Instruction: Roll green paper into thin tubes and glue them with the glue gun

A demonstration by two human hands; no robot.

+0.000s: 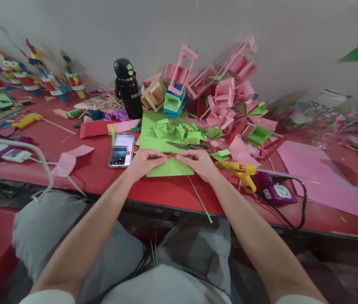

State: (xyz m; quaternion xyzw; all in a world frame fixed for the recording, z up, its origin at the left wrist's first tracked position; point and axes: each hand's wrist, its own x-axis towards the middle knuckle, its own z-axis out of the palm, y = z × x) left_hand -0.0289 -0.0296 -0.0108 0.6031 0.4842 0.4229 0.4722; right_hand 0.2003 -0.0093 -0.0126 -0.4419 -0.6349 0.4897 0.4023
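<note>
Here, the green paper (170, 170) lies near the table's (179, 192) near edge, between the two hands, its long axis running left to right, its broad side facing the person. The left hand (147, 164) pinches its far edge between thumb and curled fingers; the right hand (200, 162) grips the same edge in the same way, the thumb tips pointing at each other just apart. Both forearms reach in from the near side, slanting inward, elbows wide. One narrow strip (199, 198) slants from beside the right hand toward the near right, overhanging the table edge. Counted around them: one pair of scissors (189, 146) just beyond, on one green sheet (149, 128); one phone (121, 150) left of the left hand; one bottle (129, 93) farther off; two yellow glue guns, one (239, 169) right of the right hand, one (28, 121) far left. The pink chairs (225, 93) are too tangled to count.
</note>
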